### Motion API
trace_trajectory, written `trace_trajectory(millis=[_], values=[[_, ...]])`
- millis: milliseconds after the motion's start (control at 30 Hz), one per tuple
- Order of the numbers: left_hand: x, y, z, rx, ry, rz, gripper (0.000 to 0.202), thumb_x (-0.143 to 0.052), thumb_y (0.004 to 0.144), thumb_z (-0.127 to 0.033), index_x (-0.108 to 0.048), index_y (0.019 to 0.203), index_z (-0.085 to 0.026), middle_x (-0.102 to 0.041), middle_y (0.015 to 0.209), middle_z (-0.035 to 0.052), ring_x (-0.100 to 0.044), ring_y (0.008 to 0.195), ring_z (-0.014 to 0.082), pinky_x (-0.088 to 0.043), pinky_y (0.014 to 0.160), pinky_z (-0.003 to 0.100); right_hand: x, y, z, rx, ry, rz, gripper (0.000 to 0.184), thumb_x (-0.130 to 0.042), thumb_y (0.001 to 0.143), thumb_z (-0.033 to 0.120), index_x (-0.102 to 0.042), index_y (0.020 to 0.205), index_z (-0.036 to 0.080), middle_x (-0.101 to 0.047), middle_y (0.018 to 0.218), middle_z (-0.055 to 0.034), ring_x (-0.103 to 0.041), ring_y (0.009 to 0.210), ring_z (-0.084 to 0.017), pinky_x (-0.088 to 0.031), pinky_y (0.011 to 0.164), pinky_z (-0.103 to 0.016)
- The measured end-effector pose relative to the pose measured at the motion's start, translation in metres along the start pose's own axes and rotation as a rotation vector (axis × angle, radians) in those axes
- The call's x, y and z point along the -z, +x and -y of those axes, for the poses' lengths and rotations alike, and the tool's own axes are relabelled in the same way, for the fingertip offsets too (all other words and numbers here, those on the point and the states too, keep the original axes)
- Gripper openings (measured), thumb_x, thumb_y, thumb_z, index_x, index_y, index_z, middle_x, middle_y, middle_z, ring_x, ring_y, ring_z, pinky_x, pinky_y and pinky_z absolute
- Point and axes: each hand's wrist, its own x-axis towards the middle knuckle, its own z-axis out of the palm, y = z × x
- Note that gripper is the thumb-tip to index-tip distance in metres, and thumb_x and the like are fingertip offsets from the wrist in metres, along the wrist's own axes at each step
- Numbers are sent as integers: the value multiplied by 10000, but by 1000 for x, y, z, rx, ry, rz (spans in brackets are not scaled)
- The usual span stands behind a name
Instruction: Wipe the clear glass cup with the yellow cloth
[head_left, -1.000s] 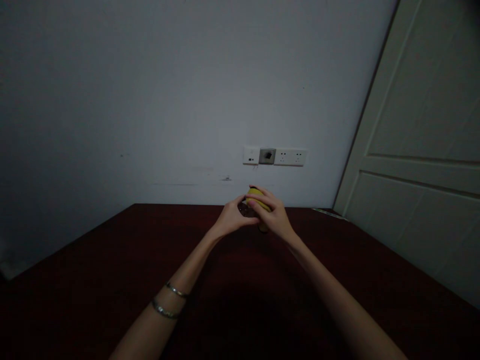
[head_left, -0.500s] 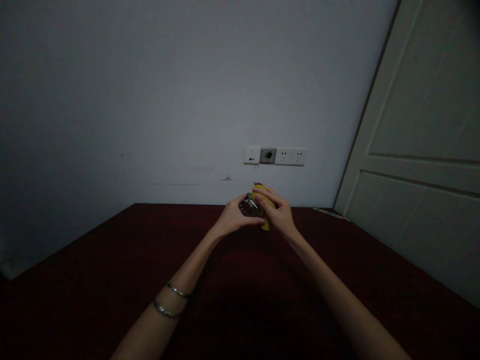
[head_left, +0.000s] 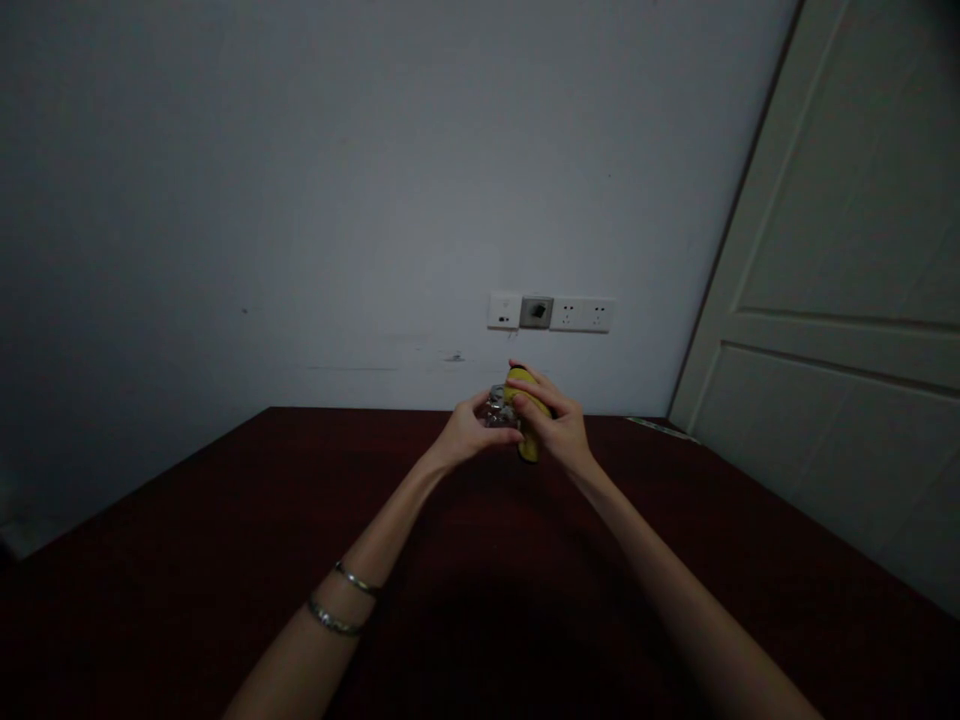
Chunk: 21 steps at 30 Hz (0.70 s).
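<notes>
Above the dark red table, my left hand is curled round a small clear, shiny piece that looks like faceted glass; its exact kind is too dim to tell. A yellow sponge with a dark edge is in my right hand, fingers wrapped over its top and thumb on the near side. The sponge presses against the right side of the glass piece and hides part of it. Both hands are close together, fingertips nearly meeting. Two silvery bangles circle my left forearm.
The dark red tabletop runs back to a pale wall with scuff marks. Wall sockets and a grey plate sit just behind my hands. A panelled door stands on the right, near a thin flat strip.
The glass piece has turned in my left hand and shows more of its faceted surface. The sponge has shifted slightly against it. Both arms stay nearly in place.
</notes>
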Motion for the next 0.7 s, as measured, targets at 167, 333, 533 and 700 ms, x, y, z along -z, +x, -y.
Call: trace_trajectory(millis=[167,333,533,700], values=[[-1,0,-4,-49,32,-35,648,-841,502,-275,-597,1080,-112,-655,1020,87,-617,884,177,-480,832,319,1,1,6,28,-15,79,175,-650,774,348,-728,921,294,-587,1269,-27,-545,1163,-212,-397,1014,-405],[-5,-2,-10,-21,42,14,724,-854,475,-275,-571,1121,-113,-650,1042,98,-620,896,188,-479,841,327,-1,3,-3,-122,33,-73,274,-601,787,450,-715,947,260,-656,1167,-45,-569,1131,-224,-397,1015,-409],[-7,-5,-15,32,49,-32,662,-846,468,-371,-600,1020,-101,-667,915,73,-622,780,166,-510,720,291,14,6,-6,-213,178,90,386,-564,781,447,-656,1082,224,-649,1171,-57,-587,1090,-248,-435,975,-402],[-6,-9,-26,103,99,-53,549,-772,574,-466,-628,963,-108,-659,825,59,-608,653,136,-505,558,234,23,3,8,-103,65,336,735,-698,673,344,-414,1347,267,-507,1340,-54,-496,1207,-247,-402,1016,-382]])
